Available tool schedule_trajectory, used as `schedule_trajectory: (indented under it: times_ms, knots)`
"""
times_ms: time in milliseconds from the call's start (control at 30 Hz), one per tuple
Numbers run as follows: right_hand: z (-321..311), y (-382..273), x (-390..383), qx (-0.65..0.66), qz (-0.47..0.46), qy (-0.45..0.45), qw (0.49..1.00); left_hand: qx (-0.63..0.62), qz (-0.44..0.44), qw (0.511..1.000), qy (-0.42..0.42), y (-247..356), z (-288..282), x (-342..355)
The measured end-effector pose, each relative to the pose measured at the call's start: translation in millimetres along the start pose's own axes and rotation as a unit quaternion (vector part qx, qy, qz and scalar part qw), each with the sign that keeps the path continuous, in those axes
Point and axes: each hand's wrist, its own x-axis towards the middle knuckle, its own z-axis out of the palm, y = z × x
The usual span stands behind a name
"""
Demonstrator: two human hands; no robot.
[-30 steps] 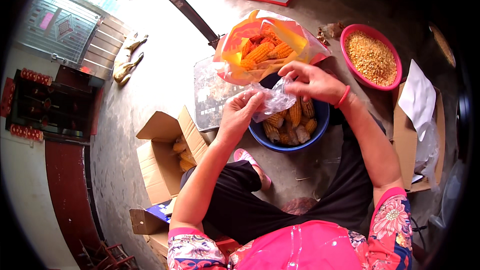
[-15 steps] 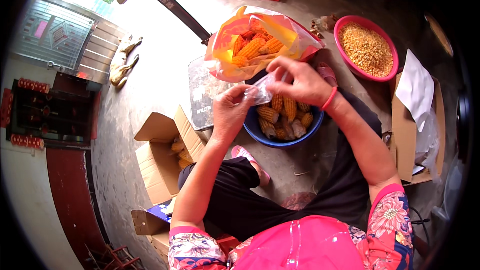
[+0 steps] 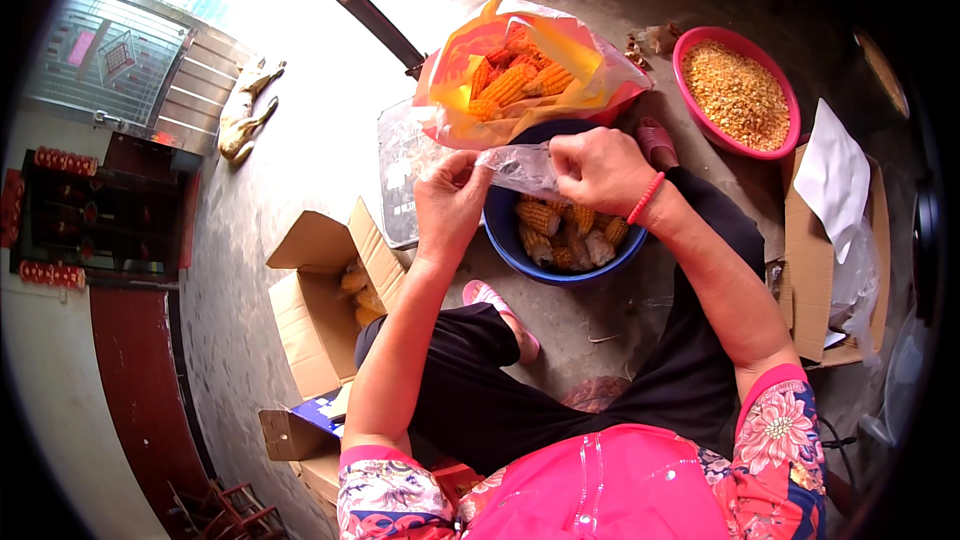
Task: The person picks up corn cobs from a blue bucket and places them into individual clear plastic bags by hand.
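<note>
A small clear plastic bag (image 3: 522,169) is stretched between my two hands, above a blue basin (image 3: 560,278). My left hand (image 3: 450,200) pinches one end of it between thumb and fingers. At the other end, my right hand (image 3: 605,172) is closed around the plastic, a red band on its wrist. Corn cobs (image 3: 572,240) lie in the basin below, several with yellow kernels; my hands and the bag hide its far part. Just beyond stands a large open sack (image 3: 440,110) of orange corn cobs (image 3: 512,80).
A pink basin (image 3: 792,100) of loose kernels is at the right. The platform scale (image 3: 395,175) stands left of the sack. Open cardboard boxes (image 3: 305,325) flank me, one with cobs; the right box (image 3: 808,250) holds plastic. A dog (image 3: 240,115) lies at far left.
My hands have moved apart, and the plastic bag is now pulled out wide between them. My right hand has lowered slightly and its fingers have closed into a fist.
</note>
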Motion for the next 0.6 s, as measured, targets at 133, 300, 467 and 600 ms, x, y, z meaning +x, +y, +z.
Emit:
schedule_trajectory:
  times_ms: [133,300,467,600]
  knots:
    - [18.2,-8.4,-6.0,-0.03,-0.017,-0.099,0.994,-0.212,-0.119,0.97,-0.02,6.8,-0.3,2.8]
    - [25.9,-19.5,-6.0,0.013,0.004,-0.09,0.996,-0.282,-0.117,0.952,0.008,4.8,-5.2,1.1]
    - [16.9,-16.9,3.2,0.095,0.006,-0.01,0.995,-0.123,0.011,0.988,0.094,15.4,-5.0,-1.6]
    - [8.7,-19.6,3.8,0.119,-0.136,-0.06,0.982,-0.057,0.078,0.99,0.107,9.1,-14.4,-4.0]
